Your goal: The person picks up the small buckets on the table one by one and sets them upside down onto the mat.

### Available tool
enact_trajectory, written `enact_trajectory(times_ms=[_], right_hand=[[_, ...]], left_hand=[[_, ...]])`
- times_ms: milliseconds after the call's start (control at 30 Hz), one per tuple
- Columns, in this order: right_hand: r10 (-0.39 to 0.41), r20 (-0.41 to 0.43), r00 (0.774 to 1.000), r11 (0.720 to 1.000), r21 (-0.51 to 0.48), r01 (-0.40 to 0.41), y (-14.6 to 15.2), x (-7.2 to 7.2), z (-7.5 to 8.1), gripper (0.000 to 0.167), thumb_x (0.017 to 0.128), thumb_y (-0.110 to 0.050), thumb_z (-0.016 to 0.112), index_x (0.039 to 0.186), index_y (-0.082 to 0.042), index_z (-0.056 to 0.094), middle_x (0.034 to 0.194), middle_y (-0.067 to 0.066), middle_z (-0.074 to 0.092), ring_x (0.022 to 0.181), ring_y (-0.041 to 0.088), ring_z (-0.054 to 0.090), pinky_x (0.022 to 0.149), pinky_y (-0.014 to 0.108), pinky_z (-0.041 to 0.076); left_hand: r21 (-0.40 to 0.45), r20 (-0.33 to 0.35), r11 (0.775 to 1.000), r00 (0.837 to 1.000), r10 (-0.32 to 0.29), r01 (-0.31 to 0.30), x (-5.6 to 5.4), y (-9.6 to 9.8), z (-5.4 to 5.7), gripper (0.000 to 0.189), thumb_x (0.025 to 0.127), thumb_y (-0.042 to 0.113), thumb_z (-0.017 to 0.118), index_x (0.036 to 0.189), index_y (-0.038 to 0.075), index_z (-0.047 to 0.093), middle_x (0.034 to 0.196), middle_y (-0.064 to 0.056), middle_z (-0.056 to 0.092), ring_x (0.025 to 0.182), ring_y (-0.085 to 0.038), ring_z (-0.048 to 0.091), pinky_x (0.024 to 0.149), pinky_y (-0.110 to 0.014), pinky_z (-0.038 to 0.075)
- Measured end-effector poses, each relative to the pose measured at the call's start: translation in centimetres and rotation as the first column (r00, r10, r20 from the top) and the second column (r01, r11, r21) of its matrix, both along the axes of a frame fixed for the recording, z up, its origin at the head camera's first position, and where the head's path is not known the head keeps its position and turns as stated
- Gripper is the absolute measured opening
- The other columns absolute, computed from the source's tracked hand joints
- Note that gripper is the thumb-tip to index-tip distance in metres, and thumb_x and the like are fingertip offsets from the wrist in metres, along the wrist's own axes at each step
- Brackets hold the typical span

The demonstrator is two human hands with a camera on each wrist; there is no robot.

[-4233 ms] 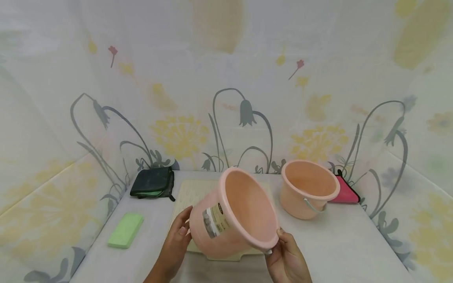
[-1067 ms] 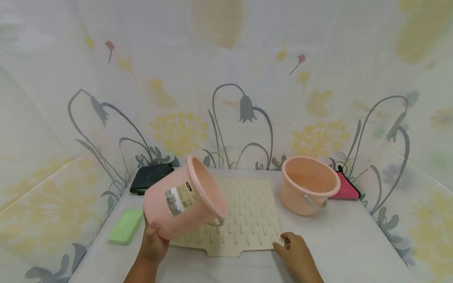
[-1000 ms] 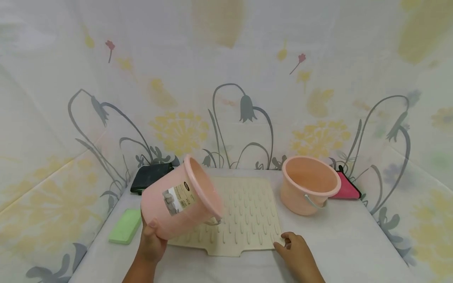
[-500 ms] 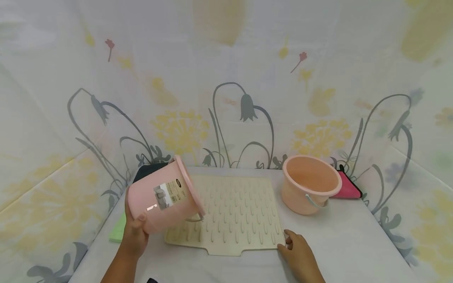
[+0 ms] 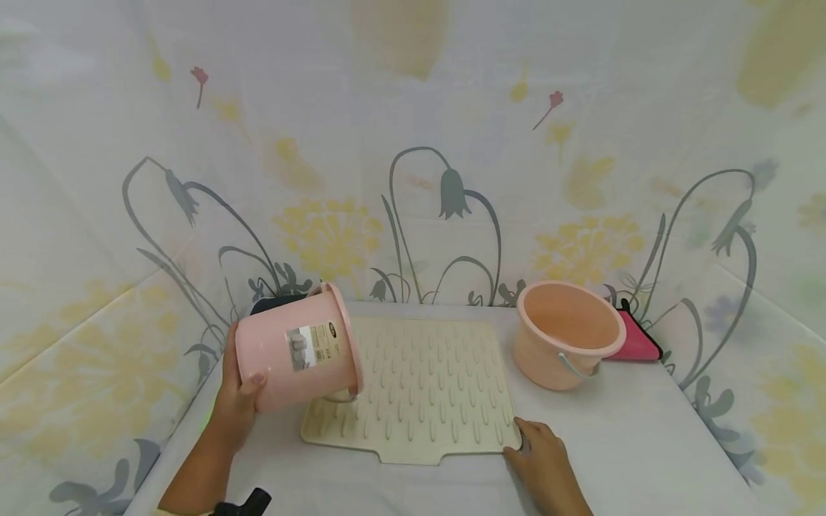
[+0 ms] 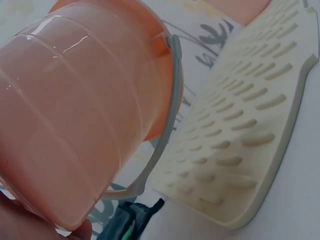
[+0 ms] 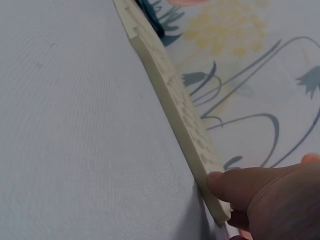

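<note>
My left hand [image 5: 234, 407] holds a pink bucket [image 5: 274, 362] round its base, thumb toward me. The bucket lies tilted on its side in the air, its mouth facing right and its label toward me. A grey handle [image 6: 172, 110] hangs from its rim in the left wrist view. Below and to the right, a cream washboard [image 5: 422, 387] with rows of raised ridges lies on the table. My right hand [image 5: 543, 459] grips its near right corner. The right wrist view shows the thumb against the washboard's edge [image 7: 172, 112]; the other fingers are mostly hidden.
A second bucket [image 5: 564, 369], peach-coloured, stands upright at the back right, with a red pouch [image 5: 637, 340] behind it. A dark pouch [image 5: 274, 304] is mostly hidden behind the held bucket. Floral cloth walls [image 5: 413, 107] enclose the white table [image 5: 645, 444].
My right hand has let go of the bucket and moved to the washboard's corner. My left hand has carried the bucket left, uncovering most of the washboard and covering the green block.
</note>
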State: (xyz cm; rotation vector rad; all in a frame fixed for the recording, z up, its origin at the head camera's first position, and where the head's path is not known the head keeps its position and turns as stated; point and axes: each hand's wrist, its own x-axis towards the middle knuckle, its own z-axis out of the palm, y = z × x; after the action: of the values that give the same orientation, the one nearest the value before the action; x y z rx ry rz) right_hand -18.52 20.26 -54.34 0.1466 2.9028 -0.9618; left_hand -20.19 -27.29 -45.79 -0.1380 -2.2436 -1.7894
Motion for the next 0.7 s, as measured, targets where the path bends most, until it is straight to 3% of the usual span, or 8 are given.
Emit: enact_trajectory(times_ms=[133, 267, 333, 500, 567, 700], right_hand=[[0.016, 0.005, 1.0, 0.999, 0.038, -0.016, 0.0, 0.0, -0.4, 0.066, 0.093, -0.029, 0.08, 0.147, 0.0, 0.056, 0.15, 0.022, 0.054, 0.128, 0.044, 0.053, 0.106, 0.063, 0.046], [0.032, 0.0, 0.999, 0.998, 0.054, -0.032, 0.1, 0.1, -0.8, 0.065, 0.094, -0.028, 0.078, 0.149, -0.001, 0.055, 0.152, 0.021, 0.054, 0.13, 0.043, 0.052, 0.106, 0.063, 0.046], [0.044, -0.013, 0.999, 0.997, 0.062, -0.043, 0.2, 0.1, -0.9, 0.064, 0.094, -0.026, 0.078, 0.149, 0.0, 0.055, 0.153, 0.021, 0.053, 0.13, 0.044, 0.052, 0.106, 0.063, 0.046], [0.082, -0.061, 0.995, 0.991, 0.113, -0.075, 0.4, 0.4, -1.3, 0.063, 0.094, -0.022, 0.079, 0.147, 0.004, 0.056, 0.152, 0.021, 0.054, 0.127, 0.043, 0.053, 0.103, 0.06, 0.048], [0.092, -0.073, 0.993, 0.988, 0.129, -0.082, 0.4, 0.4, -1.4, 0.063, 0.093, -0.022, 0.079, 0.146, 0.004, 0.056, 0.152, 0.021, 0.054, 0.126, 0.042, 0.053, 0.103, 0.059, 0.049], [0.08, -0.074, 0.994, 0.99, 0.118, -0.071, 0.4, 0.4, -1.5, 0.063, 0.093, -0.023, 0.079, 0.146, 0.003, 0.057, 0.152, 0.02, 0.054, 0.126, 0.042, 0.052, 0.103, 0.06, 0.048]], left_hand=[[-0.103, -0.002, 0.995, 1.0, 0.006, -0.006, -0.3, -0.5, 0.6, 0.094, 0.097, 0.022, 0.051, 0.168, 0.035, -0.009, 0.169, -0.01, 0.018, 0.126, -0.018, 0.039, 0.087, -0.011, 0.043], [-0.2, 0.034, 0.98, 0.999, 0.021, -0.014, -0.8, -1.0, 1.7, 0.098, 0.094, 0.026, 0.054, 0.169, 0.026, -0.01, 0.173, -0.02, 0.008, 0.139, -0.034, 0.033, 0.097, -0.027, 0.045], [-0.22, 0.051, 0.976, 0.999, 0.019, -0.008, -1.2, -1.3, 2.1, 0.101, 0.093, 0.025, 0.056, 0.169, 0.024, -0.01, 0.172, -0.023, 0.009, 0.138, -0.041, 0.034, 0.099, -0.043, 0.047], [-0.265, 0.089, 0.964, 0.996, 0.026, -0.001, -1.9, -1.5, 2.7, 0.106, 0.089, 0.026, 0.062, 0.169, 0.023, -0.008, 0.171, -0.027, 0.006, 0.143, -0.046, 0.027, 0.11, -0.069, 0.034], [-0.294, 0.097, 0.956, 0.995, 0.029, 0.001, -2.1, -1.6, 2.9, 0.108, 0.088, 0.028, 0.065, 0.169, 0.021, -0.007, 0.172, -0.028, 0.003, 0.148, -0.048, 0.02, 0.113, -0.075, 0.027], [-0.353, 0.091, 0.936, 0.995, 0.029, 0.005, -2.7, -1.5, 3.5, 0.109, 0.088, 0.029, 0.068, 0.17, 0.019, -0.004, 0.172, -0.028, 0.005, 0.151, -0.05, 0.019, 0.114, -0.077, 0.025]])
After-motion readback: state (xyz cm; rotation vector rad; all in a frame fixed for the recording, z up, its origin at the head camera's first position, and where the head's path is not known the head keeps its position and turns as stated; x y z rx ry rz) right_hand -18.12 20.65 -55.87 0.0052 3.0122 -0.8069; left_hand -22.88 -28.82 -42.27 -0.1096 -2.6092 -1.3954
